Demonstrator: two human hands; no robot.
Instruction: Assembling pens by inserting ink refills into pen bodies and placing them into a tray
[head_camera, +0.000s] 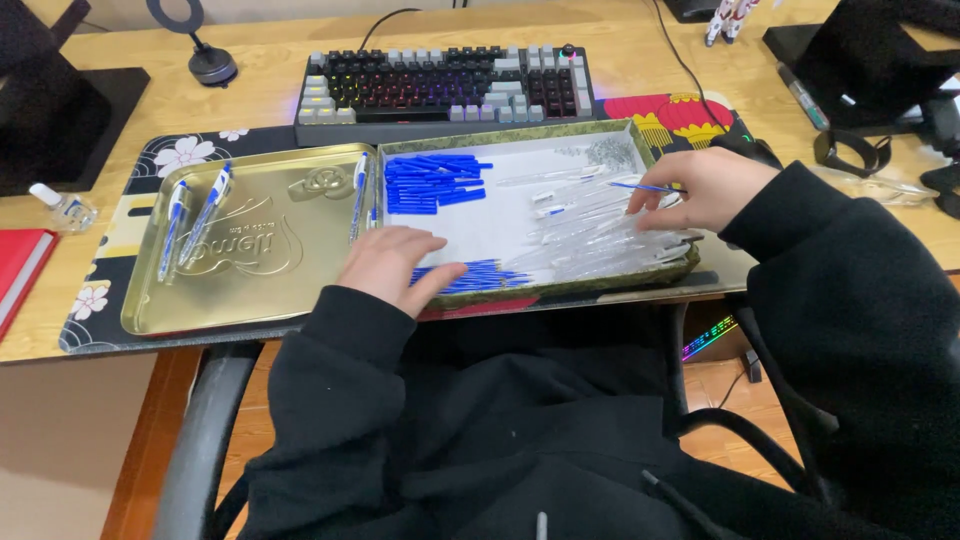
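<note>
left hand (388, 264) flat, fingers spread, holding nothing, on blue caps (470, 276) at tray (560, 290) front edge | right hand (700, 190) fingers pinched on blue refill (645, 187) above clear barrels (600, 235) | step: likely pen assembly, refill picked | next: needs a barrel under fingers | finished pens (195, 220) on gold lid (240, 290), left of fingers

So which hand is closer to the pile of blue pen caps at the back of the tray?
Left. The left hand rests on the tray's front edge just below the blue pen caps. The right hand is off at the tray's far side, holding a thin blue refill over the clear barrels.
</note>
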